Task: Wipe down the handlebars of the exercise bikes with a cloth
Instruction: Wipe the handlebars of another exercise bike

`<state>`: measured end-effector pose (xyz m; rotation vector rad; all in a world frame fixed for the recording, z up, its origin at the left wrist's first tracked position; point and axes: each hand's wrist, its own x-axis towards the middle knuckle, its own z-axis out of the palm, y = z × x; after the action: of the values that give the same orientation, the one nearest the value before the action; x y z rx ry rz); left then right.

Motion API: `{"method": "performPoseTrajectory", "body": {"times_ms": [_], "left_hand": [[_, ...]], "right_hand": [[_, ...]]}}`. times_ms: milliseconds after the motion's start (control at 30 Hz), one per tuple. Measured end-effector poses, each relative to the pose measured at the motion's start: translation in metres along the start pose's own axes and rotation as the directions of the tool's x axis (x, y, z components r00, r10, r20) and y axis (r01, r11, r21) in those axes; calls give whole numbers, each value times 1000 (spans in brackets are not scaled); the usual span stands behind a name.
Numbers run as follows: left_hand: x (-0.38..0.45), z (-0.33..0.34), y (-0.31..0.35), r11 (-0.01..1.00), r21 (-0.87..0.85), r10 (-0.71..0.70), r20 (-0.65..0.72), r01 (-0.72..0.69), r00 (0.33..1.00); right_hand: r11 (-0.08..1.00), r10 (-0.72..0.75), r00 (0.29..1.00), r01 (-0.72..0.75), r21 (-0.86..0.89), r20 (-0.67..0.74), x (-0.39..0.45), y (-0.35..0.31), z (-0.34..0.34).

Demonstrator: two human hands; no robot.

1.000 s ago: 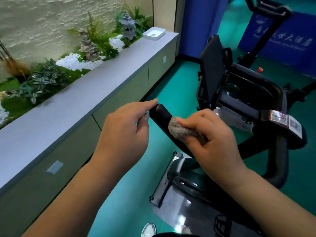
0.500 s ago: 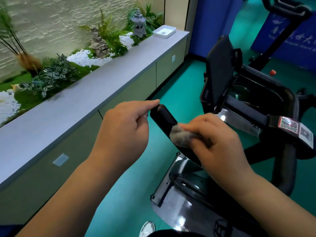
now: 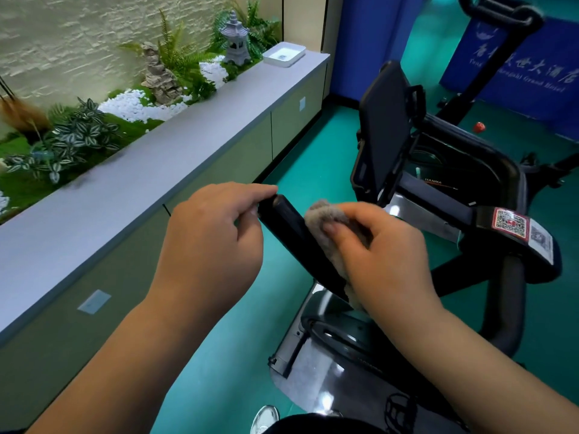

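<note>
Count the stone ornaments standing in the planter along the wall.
2. A grey stone lantern stands at the planter's far end, near the white tray. A rockery figure stands nearer, among ferns beside the white pebbles. Foliage may hide others.

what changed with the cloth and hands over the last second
Little. The right hand kept the cloth wrapped on the handlebar and slid it slightly up toward the bar's end. The left hand stayed pinching that end. The camera view shifted a bit; the bike did not move.
</note>
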<state>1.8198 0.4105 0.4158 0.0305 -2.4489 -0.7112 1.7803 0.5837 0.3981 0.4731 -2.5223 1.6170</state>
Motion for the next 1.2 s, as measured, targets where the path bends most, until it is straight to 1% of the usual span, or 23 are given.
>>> {"method": "performPoseTrajectory", "body": {"times_ms": [100, 200, 267, 300, 367, 433, 500, 567, 633, 700, 767, 833, 867, 933, 1067, 1133, 1200], "left_hand": [[0, -1, 0, 1000, 0, 0, 12, 0, 1000], [-1, -2, -2, 1000, -12, -4, 21, 4, 1000], [-2, -2, -3, 1000, -16, -6, 28, 7, 1000], [-2, -2, -3, 1000, -15, -8, 33, 8, 999], [-2, -2, -3, 1000, -15, -8, 40, 9, 999], [-2, -2, -4, 1000, -17, 2, 40, -1, 999], [-2, -2, -5, 1000, -13, 6, 42, -5, 999], [-2, -2, -5, 1000, -8, 12, 48, -11, 999], [-3, -2, -5, 1000, -13, 23, 57, -23, 998], [-3, -2, -6, 999, -27, 30, 59, -28, 998], [-3, -2, -7, 999, -33, 28, 51, -27, 998], [-3, -3, -7, 999, -36, 26, 50, -24, 998], [-4, -3, -7, 999, -40, 26, 53, -24, 998], [-4, -3, -8, 998, -48, 31, 56, -28, 998], [-6, 0, -9, 999, -35, 42, 65, -39, 997], [-7, 1, -7, 997, -23, 81, 70, -80, 994], [-6, 2, -5, 986, 2, 166, 80, -167, 983]], "right_hand": [[997, -63, 996, 65, 30, -67, 14, -13, 17], [995, -101, 994, 99, -33, -43, 13, -13, 18], [985, -71, 997, 71, -159, 7, 5, -5, 8], [977, -29, 999, 35, -209, 31, 1, -1, 2], [970, 64, 995, -45, -240, 71, -5, 2, -7], [967, 84, 994, -64, -246, 72, -3, 0, -5], [977, 60, 998, -52, -206, 32, 7, -9, 5], [987, -26, 1000, 23, -156, -16, 16, -21, 18], [983, -95, 995, 91, -162, -16, 23, -29, 25], [974, -80, 996, 86, -211, 39, 27, -30, 23], [943, -30, 994, 62, -326, 103, 21, -22, 15], [910, 19, 992, 36, -414, 128, 6, -10, 4], [913, 23, 994, 23, -407, 109, -3, -6, -1], [940, -25, 999, 35, -340, 33, -17, -1, -4], [949, -166, 983, 138, -282, -78, -23, 3, 7], [950, -189, 976, 155, -270, -105, -26, 6, 10], [932, -203, 974, 161, -324, -102, -34, 11, 4]]}}
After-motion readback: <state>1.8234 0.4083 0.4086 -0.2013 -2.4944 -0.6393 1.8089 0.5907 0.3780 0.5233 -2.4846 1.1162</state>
